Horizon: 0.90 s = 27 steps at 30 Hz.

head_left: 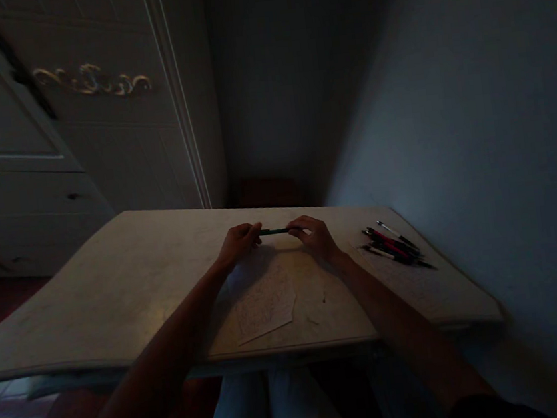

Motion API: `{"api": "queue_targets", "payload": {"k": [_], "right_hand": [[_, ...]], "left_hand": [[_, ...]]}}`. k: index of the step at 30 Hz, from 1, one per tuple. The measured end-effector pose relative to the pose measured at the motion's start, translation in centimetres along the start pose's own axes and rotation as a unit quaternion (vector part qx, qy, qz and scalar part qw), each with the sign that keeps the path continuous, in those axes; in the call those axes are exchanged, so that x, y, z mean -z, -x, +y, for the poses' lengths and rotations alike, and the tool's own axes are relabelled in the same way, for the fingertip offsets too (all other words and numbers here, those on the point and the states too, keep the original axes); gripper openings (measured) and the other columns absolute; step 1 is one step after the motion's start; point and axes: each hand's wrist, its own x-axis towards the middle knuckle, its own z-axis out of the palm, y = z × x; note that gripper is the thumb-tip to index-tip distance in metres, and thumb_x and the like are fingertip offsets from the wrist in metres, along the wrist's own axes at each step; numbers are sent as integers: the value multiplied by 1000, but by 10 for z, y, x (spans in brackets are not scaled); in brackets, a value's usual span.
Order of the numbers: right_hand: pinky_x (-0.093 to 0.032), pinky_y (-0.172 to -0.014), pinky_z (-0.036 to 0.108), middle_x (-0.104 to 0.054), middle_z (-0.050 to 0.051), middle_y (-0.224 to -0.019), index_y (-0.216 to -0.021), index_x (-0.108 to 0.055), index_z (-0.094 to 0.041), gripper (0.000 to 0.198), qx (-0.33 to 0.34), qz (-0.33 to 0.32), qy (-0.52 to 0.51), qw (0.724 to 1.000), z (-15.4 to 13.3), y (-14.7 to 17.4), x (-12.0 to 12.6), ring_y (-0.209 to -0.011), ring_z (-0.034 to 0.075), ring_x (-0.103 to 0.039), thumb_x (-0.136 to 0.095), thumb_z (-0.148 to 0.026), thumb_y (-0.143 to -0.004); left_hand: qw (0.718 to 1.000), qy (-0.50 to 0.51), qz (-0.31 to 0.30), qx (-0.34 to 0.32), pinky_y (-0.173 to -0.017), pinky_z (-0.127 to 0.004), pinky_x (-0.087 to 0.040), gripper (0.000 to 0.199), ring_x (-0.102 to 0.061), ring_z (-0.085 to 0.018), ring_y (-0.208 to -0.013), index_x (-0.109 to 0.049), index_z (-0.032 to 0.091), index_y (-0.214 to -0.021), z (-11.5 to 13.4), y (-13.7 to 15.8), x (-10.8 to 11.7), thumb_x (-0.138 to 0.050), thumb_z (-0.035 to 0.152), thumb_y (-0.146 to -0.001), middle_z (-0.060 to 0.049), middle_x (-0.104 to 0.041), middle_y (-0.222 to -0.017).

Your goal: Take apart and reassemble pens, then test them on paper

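Both hands hold one dark, greenish pen [275, 231] level above the table. My left hand [242, 242] is closed on its left end, thumb and fingers pinched together. At the other end, my right hand [314, 233] grips it between thumb and fingertips. Below and slightly left of the pen lies a sheet of paper [264, 298] covered in scribbled marks, with an uneven edge. The dim light hides the pen's fine details.
A pile of pens [394, 246], black, red and white, lies at the right on a marked sheet [413, 287]. The pale table [164, 269] meets a wall [492, 144] on the right. A wardrobe [140, 144] with gold trim stands at the left. Small dark bits [323, 297] lie near the paper.
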Motion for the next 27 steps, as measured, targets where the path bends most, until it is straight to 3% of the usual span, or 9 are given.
{"api": "queue_targets", "payload": {"k": [5, 9, 12, 15, 17, 21, 24, 27], "right_hand": [[-52, -79, 35, -73, 7, -88, -89, -77, -22, 11, -2, -3, 2, 1000, 1, 0, 0, -83, 21, -67, -66, -24, -86], [-52, -80, 34, -73, 6, -88, -89, -76, -22, 12, -12, 0, 6, 1000, -3, 0, -1, -84, 21, -67, -65, -25, -87], [-52, -80, 34, -73, 6, -88, -89, -76, -22, 11, -9, 2, 8, 1000, -5, 0, 0, -84, 21, -67, -65, -25, -87], [-52, -80, 35, -73, 7, -87, -88, -76, -21, 11, 3, -1, 8, 1000, -4, 0, -1, -84, 21, -67, -66, -24, -86], [-52, -80, 35, -72, 7, -87, -88, -76, -21, 11, 7, -5, 9, 1000, -3, 0, -1, -83, 21, -67, -66, -23, -85], [-52, -79, 35, -73, 7, -87, -88, -76, -22, 11, 2, -8, 13, 1000, -3, 0, -1, -83, 21, -67, -66, -23, -85], [-52, -81, 35, -73, 7, -88, -89, -76, -22, 11, 1, -5, 11, 1000, -5, 0, -1, -84, 21, -67, -66, -24, -86], [-52, -82, 35, -73, 7, -89, -89, -76, -21, 12, 1, 1, 14, 1000, -6, 0, 0, -86, 21, -67, -65, -25, -87]], "left_hand": [[994, 70, 2, -78, -70, -32, -53, 35, -65, -18, -73, -70, 15, -83, -1, 0, -1, -78, 45, -66, -6, -70, -80], [990, 112, 15, -86, -82, -36, -54, 59, -65, -24, -99, -65, 16, -108, 2, 0, -3, -84, 42, -59, -11, -68, -110], [996, 62, 39, -52, -69, -31, -54, 56, -66, -22, -86, -65, 14, -104, 1, 0, -3, -75, 57, -68, -12, -70, -98], [998, 54, -14, -5, -54, -28, -49, 56, -60, -16, -60, -66, 13, -85, -3, -2, -4, -57, 68, -79, -9, -69, -74], [997, 68, -46, -2, -53, -28, -48, 53, -58, -14, -54, -66, 14, -78, -6, -2, -5, -57, 66, -80, -8, -68, -69], [994, 80, -40, -70, -71, -32, -53, 38, -65, -18, -73, -69, 14, -88, -7, -1, -3, -75, 47, -70, -8, -71, -82], [988, 111, -29, -105, -85, -36, -53, 51, -66, -23, -98, -67, 16, -105, -3, -1, -3, -83, 39, -62, -11, -70, -108], [992, 87, 5, -90, -78, -33, -54, 58, -66, -22, -96, -63, 16, -113, -1, -1, -4, -79, 47, -67, -12, -69, -110]]}}
